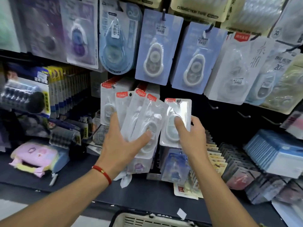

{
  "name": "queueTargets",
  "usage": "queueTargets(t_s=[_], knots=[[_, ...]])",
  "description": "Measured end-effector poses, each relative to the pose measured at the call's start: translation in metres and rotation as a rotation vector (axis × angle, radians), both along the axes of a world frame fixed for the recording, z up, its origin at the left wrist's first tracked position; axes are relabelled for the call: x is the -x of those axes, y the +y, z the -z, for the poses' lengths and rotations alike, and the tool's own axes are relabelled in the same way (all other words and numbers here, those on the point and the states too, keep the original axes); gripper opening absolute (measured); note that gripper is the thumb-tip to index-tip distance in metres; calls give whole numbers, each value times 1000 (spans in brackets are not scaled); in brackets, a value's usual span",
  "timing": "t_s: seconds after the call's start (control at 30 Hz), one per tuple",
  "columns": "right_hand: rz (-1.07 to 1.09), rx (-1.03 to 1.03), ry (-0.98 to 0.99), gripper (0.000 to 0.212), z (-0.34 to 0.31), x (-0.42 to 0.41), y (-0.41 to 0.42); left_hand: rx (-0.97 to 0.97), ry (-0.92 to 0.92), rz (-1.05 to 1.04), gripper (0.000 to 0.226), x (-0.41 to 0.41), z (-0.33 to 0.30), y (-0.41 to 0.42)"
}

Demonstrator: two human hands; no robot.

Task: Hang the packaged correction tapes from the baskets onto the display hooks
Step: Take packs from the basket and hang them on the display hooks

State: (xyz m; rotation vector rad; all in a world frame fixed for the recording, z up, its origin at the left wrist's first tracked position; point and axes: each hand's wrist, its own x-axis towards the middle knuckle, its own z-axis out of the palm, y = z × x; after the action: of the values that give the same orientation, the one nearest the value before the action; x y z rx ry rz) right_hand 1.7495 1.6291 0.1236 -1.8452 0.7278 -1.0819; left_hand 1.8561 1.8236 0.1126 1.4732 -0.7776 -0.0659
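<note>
My left hand (121,141) grips a fanned bunch of white correction tape packs (142,117) with red top labels, thumb across the front. My right hand (191,135) pinches a single white pack (176,112), thumb on its blister, held upright in front of the dark display panel. Bare black hooks (213,106) stick out of the panel just right of that pack. A row of the same white packs (107,99) hangs behind the bunch. The rim of a beige basket (147,218) shows at the bottom edge.
Blue-backed tape packs (157,46) and other packaged tapes hang on hooks above. Boxes of stock (277,153) and rows of packs fill the lower right shelf. A pink pouch (36,156) lies on the dark shelf at left.
</note>
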Motion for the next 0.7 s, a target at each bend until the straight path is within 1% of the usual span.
queueTargets(t_s=[0.07, 0.1, 0.2, 0.27, 0.3, 0.33, 0.37, 0.43, 0.47, 0.53, 0.6, 0.7], knots=[[38, 30, 45, 26, 1, -14, -10, 19, 26, -7, 96, 0, -1, -1], [46, 50, 77, 29, 1, -21, -16, 26, 32, -7, 94, 0, -3, -2], [50, 62, 240, 45, -1, -37, -37, 48, 48, 7, 90, 3, -8, -7], [63, 72, 377, 55, -3, -41, -44, 64, 68, 2, 99, 4, -11, -10], [72, 82, 405, 57, -5, -39, -43, 65, 80, 2, 106, 4, -11, -13], [79, 103, 394, 55, -7, -34, -38, 61, 94, 6, 109, 5, -12, -14], [70, 125, 350, 49, -9, -27, -30, 57, 105, 12, 107, 5, -11, -15], [-47, 75, 189, 28, -11, -10, -9, 50, 123, 25, 86, 6, -9, -17], [-150, 13, 116, 26, -12, -2, 3, 48, 137, 39, 77, 7, -8, -18], [-311, -85, 53, 32, -15, 11, 27, 53, 163, 69, 75, 9, -5, -21], [-361, -127, 43, 35, -18, 19, 42, 66, 190, 102, 78, 10, -4, -23], [-376, -192, 24, 26, -21, 25, 50, 100, 230, 153, 76, 13, -6, -25]])
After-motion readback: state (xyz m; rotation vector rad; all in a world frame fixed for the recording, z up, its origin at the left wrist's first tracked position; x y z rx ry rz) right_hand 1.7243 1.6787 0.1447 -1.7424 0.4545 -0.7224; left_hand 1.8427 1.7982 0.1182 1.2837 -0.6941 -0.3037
